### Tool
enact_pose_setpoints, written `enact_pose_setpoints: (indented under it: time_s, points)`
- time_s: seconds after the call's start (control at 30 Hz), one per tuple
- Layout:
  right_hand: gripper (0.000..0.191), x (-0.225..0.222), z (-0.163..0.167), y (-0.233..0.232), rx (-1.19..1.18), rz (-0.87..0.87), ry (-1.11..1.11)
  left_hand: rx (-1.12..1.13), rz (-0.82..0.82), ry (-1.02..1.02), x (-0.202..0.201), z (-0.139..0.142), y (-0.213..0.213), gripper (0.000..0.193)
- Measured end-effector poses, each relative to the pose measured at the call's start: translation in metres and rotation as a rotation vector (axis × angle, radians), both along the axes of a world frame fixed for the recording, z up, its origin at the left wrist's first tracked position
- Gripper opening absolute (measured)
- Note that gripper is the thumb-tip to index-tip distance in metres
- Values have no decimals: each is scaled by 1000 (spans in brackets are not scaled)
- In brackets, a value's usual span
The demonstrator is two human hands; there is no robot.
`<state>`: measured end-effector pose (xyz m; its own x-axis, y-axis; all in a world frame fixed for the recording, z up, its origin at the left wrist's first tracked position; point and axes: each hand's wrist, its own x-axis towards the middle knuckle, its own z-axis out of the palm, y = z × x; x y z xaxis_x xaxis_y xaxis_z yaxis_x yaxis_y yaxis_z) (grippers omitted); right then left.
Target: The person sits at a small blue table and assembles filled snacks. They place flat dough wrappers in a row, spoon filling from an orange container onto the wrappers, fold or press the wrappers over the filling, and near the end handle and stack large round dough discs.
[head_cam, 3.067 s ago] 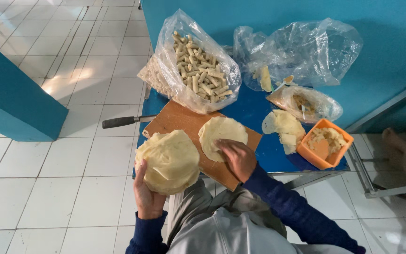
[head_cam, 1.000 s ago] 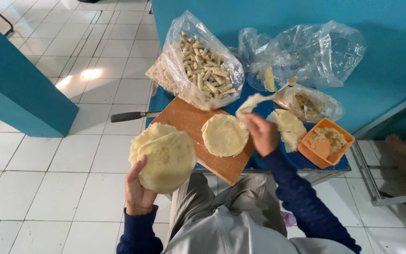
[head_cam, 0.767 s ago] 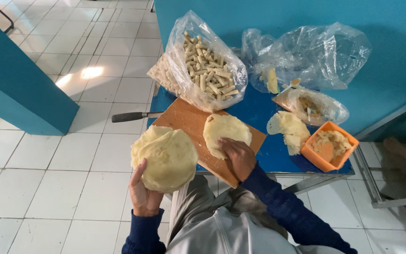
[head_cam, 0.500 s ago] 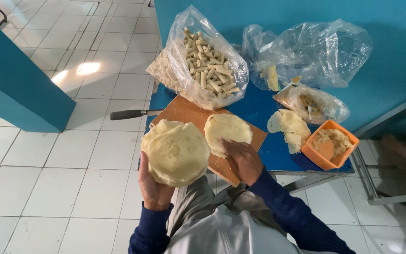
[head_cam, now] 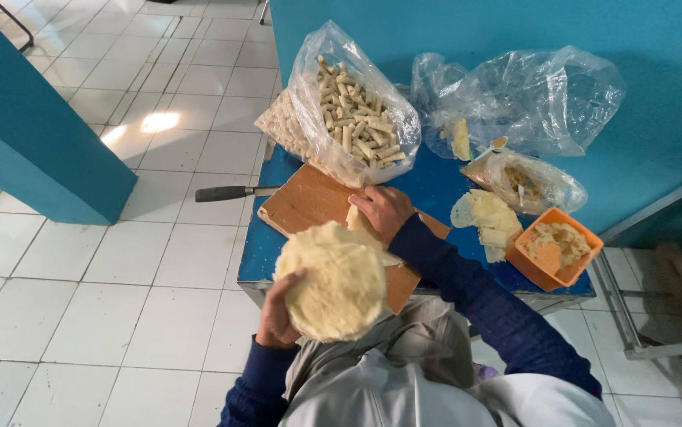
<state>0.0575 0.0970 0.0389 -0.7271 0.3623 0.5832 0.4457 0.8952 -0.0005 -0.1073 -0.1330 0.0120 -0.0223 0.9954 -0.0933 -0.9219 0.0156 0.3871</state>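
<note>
My left hand (head_cam: 278, 310) holds a stack of round pale wrappers (head_cam: 331, 278) in front of my body, over the near edge of the wooden cutting board (head_cam: 305, 207). My right hand (head_cam: 380, 213) rests on the board with its fingers closed on a single wrapper (head_cam: 359, 224), which is mostly hidden under the hand and behind the stack. The board lies on a small blue table (head_cam: 428, 183).
A clear bag of finished rolls (head_cam: 353, 119) stands behind the board. A knife (head_cam: 234, 192) pokes off the table's left edge. An orange tub of filling (head_cam: 556, 247), loose wrappers (head_cam: 484, 221) and more plastic bags (head_cam: 527, 99) lie to the right. White floor tiles lie on the left.
The left hand has brought the wrapper stack rightward and over the board's near edge. The right hand, after reaching right toward the filling, is back on the board and has gathered the single wrapper up.
</note>
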Motion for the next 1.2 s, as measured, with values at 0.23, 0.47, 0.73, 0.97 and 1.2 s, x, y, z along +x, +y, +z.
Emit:
enact_pose_setpoints:
  time_s: [0.23,0.47,0.73,0.97,1.2]
  points:
    - [21,2,-7,43,39,108,-197,-77,-319,7,31,-34,52,51]
    - [26,15,21,26,-96,85,133,-95,-341,9,33,-37,55,49]
    - [42,116,100,-21,-153,-465,-12,-50,-262,-20,37,8,37,56]
    - [50,115,117,-116,-520,-93,266,117,154,256,67,52,21,69]
    - [80,106,90,-115,-1353,459,573,351,119,270,64,42,40,60]
